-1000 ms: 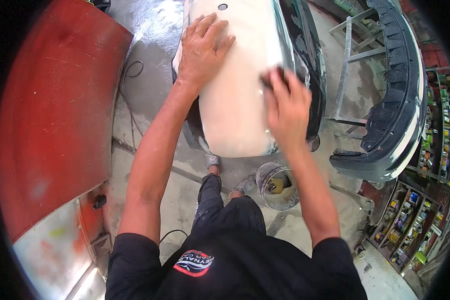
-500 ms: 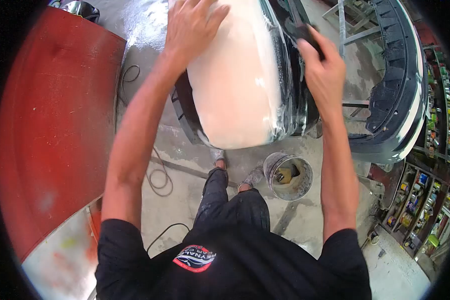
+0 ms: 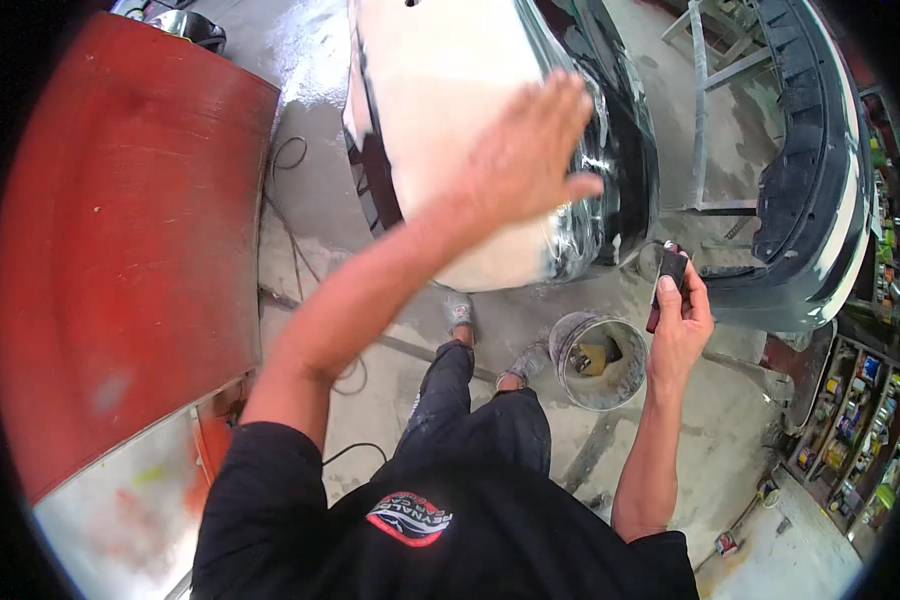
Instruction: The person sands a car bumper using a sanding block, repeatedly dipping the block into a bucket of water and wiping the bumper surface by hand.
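We note red curved panel at left, black-and-white curved bumper at right. Round grey bucket, yellow piece inside, stands on floor near right foot. Left forearm crosses cream-and-black car part, hiding some. Left hand: fingers extended, thumb apart, over part's glossy edge; contact unclear. Right hand: fingers closed around small dark block, beyond part's edge.

Can't see all the pale panel, cut off at twelve o'clock. Can't see left hand sharply, blurred at one.
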Demonstrator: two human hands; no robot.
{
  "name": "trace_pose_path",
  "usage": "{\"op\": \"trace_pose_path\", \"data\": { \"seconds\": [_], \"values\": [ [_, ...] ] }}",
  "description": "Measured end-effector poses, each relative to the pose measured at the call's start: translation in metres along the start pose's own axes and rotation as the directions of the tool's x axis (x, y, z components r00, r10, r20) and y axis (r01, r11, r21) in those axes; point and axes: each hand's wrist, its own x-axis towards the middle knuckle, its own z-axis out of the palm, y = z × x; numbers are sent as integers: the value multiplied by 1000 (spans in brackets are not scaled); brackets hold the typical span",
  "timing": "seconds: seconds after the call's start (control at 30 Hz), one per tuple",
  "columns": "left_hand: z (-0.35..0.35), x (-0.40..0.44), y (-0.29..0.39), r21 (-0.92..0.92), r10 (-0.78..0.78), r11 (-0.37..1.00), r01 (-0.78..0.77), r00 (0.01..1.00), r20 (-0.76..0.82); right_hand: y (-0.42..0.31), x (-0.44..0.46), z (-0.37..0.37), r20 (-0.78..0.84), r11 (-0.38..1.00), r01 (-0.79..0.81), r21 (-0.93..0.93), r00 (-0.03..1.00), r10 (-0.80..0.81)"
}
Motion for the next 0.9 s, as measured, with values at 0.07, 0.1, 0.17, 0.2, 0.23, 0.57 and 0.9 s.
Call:
{"op": "trace_pose_path", "data": {
  "seconds": [0.07,0.1,0.17,0.2,0.23,0.57,0.9],
  "values": [
    [6,-23,32,0,-7,1000,7,992,123,-8,-1,11,32,997,73,23,997,-74],
    [14,-38,44,-31,18,999,-16,996,86,-9,0,16,52,993,114,28,992,-116],
    [20,-61,62,-27,124,992,-121,980,153,-12,4,24,104,976,218,0,971,-216],
    [23,-66,66,-29,175,985,-173,967,187,-12,7,28,137,959,282,-26,951,-277],
    [28,-70,64,-38,209,978,-206,963,171,-13,10,33,156,940,339,-42,932,-329],
    [-3,18,-102,48,-15,998,26,977,-214,-2,18,85,392,600,723,-343,691,-608],
    [-9,53,-210,31,-243,965,259,936,-256,14,14,104,518,369,833,-412,548,-657]
  ]
}}
